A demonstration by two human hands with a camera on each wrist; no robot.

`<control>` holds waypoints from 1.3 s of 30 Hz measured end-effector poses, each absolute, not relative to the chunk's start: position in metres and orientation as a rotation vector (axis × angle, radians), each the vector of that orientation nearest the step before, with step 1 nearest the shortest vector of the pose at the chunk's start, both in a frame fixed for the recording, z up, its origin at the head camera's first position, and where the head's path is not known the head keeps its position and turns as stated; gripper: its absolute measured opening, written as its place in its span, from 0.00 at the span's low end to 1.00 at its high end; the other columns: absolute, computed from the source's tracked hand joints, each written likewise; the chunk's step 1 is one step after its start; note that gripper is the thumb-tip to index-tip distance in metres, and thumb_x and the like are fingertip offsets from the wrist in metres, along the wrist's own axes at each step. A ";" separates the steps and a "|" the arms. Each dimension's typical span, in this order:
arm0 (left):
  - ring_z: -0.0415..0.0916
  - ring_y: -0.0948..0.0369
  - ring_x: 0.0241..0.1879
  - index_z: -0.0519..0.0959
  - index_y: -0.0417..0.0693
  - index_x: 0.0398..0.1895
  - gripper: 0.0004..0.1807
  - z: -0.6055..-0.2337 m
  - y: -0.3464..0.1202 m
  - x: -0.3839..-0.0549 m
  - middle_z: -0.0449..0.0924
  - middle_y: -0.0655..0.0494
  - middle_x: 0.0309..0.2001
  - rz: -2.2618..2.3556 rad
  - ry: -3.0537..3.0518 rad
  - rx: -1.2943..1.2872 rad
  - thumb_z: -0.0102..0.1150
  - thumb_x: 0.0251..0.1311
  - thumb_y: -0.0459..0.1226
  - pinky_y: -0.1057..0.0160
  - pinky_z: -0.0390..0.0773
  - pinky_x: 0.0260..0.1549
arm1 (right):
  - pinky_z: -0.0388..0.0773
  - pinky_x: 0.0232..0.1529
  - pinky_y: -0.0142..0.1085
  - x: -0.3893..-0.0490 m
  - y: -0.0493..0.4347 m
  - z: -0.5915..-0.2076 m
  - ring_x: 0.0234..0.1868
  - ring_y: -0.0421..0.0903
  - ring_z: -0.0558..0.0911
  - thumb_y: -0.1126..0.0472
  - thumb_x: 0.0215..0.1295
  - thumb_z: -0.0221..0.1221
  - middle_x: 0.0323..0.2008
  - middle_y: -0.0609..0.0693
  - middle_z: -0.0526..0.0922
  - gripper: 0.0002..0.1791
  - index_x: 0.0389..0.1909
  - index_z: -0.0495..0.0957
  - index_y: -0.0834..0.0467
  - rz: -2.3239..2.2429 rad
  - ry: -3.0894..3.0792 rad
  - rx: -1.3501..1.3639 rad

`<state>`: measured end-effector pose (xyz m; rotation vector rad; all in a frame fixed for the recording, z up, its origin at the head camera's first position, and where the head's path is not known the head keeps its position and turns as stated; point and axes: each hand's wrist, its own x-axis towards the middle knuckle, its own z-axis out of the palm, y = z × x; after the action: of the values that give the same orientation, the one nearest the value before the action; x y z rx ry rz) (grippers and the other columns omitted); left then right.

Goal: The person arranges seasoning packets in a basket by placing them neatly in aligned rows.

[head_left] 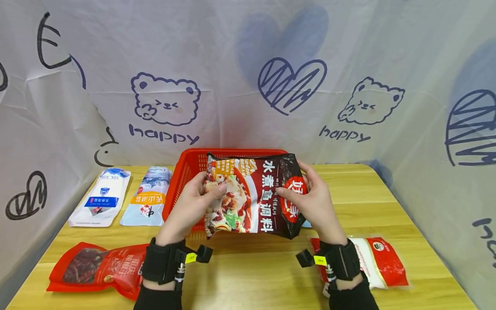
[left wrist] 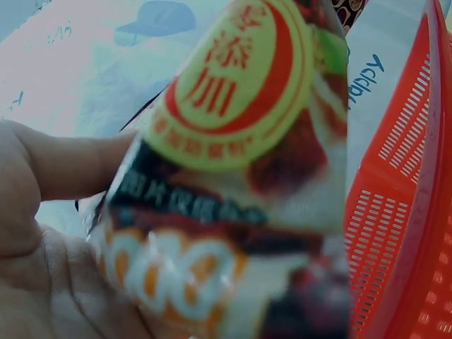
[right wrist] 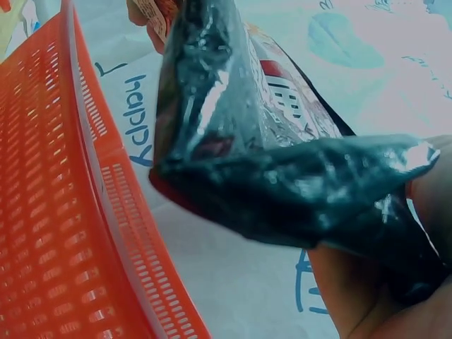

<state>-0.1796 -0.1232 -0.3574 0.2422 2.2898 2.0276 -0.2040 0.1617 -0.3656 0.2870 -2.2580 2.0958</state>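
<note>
Both hands hold a glossy seasoning packet (head_left: 248,196), printed with a fish dish and large white characters, up in front of a red plastic basket (head_left: 176,189). My left hand (head_left: 193,204) grips its left end, thumb on the printed front. At the dark right end, my right hand (head_left: 311,200) grips it with the thumb across the front and the fingers behind. The left wrist view shows the packet's blurred edge (left wrist: 226,176) beside the palm. In the right wrist view, its dark folded end (right wrist: 282,187) is near the basket (right wrist: 63,191). The packet hides much of the basket's inside.
Two pale salt pouches, a white one (head_left: 102,196) and a blue-and-orange one (head_left: 149,196), lie left of the basket. A red dried-chili bag (head_left: 104,267) lies front left, and a red-and-white bag (head_left: 381,260) front right. Hanging white cloth (head_left: 232,64) encloses the wooden table (head_left: 248,275).
</note>
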 end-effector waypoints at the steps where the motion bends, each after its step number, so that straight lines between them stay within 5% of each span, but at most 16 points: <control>1: 0.80 0.54 0.40 0.63 0.38 0.72 0.30 -0.358 -0.123 -0.180 0.81 0.45 0.39 2.033 2.296 0.238 0.60 0.75 0.41 0.63 0.83 0.39 | 0.88 0.38 0.49 -0.204 0.162 -0.366 0.44 0.53 0.89 0.67 0.61 0.73 0.59 0.62 0.82 0.47 0.78 0.61 0.52 2.097 -2.260 0.282; 7: 0.81 0.56 0.41 0.64 0.38 0.70 0.25 -0.358 -0.122 -0.179 0.81 0.41 0.49 2.094 2.313 0.223 0.58 0.76 0.38 0.64 0.85 0.41 | 0.88 0.42 0.46 -0.203 0.161 -0.365 0.48 0.50 0.87 0.62 0.65 0.72 0.63 0.57 0.80 0.44 0.79 0.61 0.48 2.121 -2.218 0.234; 17: 0.73 0.59 0.34 0.64 0.38 0.66 0.20 -0.354 -0.117 -0.179 0.74 0.48 0.37 2.265 2.281 0.155 0.54 0.77 0.35 0.68 0.76 0.34 | 0.85 0.50 0.36 -0.203 0.155 -0.366 0.55 0.50 0.81 0.60 0.71 0.66 0.62 0.57 0.78 0.37 0.78 0.62 0.50 2.163 -2.081 0.151; 23: 0.82 0.60 0.48 0.61 0.40 0.70 0.23 -0.354 -0.113 -0.179 0.77 0.42 0.56 2.405 2.179 0.150 0.52 0.78 0.34 0.64 0.85 0.48 | 0.85 0.54 0.40 -0.203 0.148 -0.370 0.57 0.52 0.82 0.58 0.71 0.67 0.62 0.57 0.79 0.33 0.72 0.65 0.56 2.228 -2.026 0.178; 30: 0.80 0.58 0.52 0.60 0.40 0.72 0.24 -0.354 -0.109 -0.178 0.75 0.42 0.60 2.464 2.143 0.123 0.51 0.78 0.35 0.66 0.83 0.50 | 0.88 0.45 0.43 -0.201 0.138 -0.375 0.51 0.51 0.86 0.62 0.72 0.65 0.60 0.60 0.78 0.30 0.71 0.65 0.59 2.350 -1.976 0.199; 39: 0.81 0.58 0.51 0.59 0.40 0.72 0.25 -0.354 -0.108 -0.178 0.75 0.41 0.60 2.444 2.150 0.138 0.52 0.78 0.35 0.65 0.84 0.49 | 0.87 0.49 0.43 -0.199 0.131 -0.378 0.52 0.50 0.86 0.66 0.69 0.67 0.60 0.59 0.79 0.29 0.68 0.70 0.61 2.366 -1.918 0.108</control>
<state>-0.1784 -0.1082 -0.3540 0.1377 2.1505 2.4444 -0.1990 0.1308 -0.3784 0.1079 -1.9178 2.3665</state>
